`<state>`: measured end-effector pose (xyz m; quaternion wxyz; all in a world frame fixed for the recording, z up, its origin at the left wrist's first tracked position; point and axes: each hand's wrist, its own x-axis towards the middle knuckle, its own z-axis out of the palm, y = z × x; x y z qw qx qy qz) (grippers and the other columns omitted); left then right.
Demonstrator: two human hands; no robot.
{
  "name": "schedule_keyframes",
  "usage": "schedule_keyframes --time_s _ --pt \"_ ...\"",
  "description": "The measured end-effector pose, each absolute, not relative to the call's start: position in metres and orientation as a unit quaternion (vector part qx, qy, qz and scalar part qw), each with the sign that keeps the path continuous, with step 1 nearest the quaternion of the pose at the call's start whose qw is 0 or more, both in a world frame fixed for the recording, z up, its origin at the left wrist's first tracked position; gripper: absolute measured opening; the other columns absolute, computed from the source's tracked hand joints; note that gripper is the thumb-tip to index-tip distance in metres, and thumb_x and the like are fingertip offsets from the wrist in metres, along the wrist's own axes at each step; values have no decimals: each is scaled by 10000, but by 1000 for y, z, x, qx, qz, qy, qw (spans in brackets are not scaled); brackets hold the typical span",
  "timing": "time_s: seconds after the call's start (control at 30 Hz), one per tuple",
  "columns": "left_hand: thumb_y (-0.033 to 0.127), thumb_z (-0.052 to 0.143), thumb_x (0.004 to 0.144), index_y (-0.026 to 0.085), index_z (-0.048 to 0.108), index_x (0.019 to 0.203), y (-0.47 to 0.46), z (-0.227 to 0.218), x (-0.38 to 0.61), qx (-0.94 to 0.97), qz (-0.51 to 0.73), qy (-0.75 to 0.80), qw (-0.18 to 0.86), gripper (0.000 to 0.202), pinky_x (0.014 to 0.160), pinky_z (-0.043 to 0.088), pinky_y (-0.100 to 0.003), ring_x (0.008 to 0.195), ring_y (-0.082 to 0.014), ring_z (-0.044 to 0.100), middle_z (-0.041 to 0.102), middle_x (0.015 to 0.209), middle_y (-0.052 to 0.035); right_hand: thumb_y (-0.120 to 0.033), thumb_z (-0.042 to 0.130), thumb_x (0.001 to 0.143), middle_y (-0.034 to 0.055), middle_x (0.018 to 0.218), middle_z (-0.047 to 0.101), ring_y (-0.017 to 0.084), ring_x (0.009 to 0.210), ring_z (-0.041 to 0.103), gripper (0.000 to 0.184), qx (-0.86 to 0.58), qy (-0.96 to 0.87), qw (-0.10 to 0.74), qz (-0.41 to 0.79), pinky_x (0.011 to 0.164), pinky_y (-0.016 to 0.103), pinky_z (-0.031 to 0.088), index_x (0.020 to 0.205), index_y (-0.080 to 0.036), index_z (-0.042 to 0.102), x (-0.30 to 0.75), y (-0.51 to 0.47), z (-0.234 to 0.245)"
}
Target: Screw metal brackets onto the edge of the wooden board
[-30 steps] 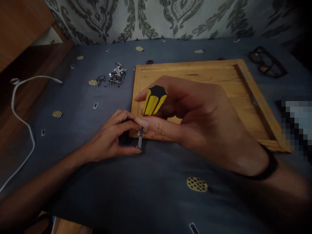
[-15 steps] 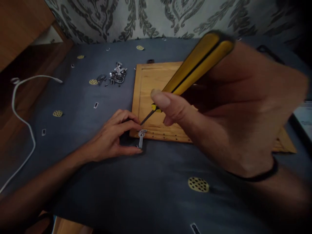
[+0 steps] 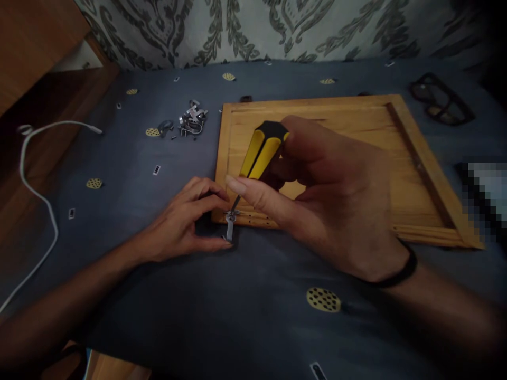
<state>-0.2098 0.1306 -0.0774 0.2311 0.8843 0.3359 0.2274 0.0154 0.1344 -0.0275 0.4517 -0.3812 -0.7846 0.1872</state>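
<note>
My left hand (image 3: 194, 219) pinches a small metal hinge (image 3: 230, 228) between thumb and fingers, at the near left corner of a framed wooden panel (image 3: 336, 113). The hinge lies partly on the panel's edge and partly beyond it. My right hand (image 3: 332, 195) is closed round a yellow and black screwdriver (image 3: 259, 153), held tilted. Its shaft points down at the hinge, and the tip appears to meet the hinge's plate. Small dark holes run along the panel's near edge, to the right of the hinge.
Metal hinge parts (image 3: 193, 119) and a few small screws lie in a pile left of the panel. Black-framed glasses (image 3: 441, 100) rest at the back right. A white cable (image 3: 49, 198) curves along the left. Patterned fabric (image 3: 253, 31) hangs behind the blue cloth (image 3: 178, 311).
My right hand has moved left and away from the camera, bringing the screwdriver's tip onto the hinge with the handle steeper. My left hand has stayed in place on the hinge.
</note>
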Motion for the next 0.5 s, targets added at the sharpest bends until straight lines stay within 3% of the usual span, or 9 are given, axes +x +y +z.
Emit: schedule_keyframes --time_s 0.3,0.5 --pt "437 788 856 228 625 1193 132 -80 -210 892 250 310 214 429 910 528 -391 1067 -237 582 634 1171 -67 -397 743 893 -67 658 515 75 541 526 394 -360 -790 456 196 532 215 461 726 -229 428 12 134 -29" --pt "414 785 857 253 641 1177 131 -79 -210 887 250 320 221 386 914 533 -410 1069 -244 587 630 1168 -62 -305 758 878 -32 843 652 95 624 619 194 -337 -754 418 378 513 213 516 856 -219 585 16 136 -22"
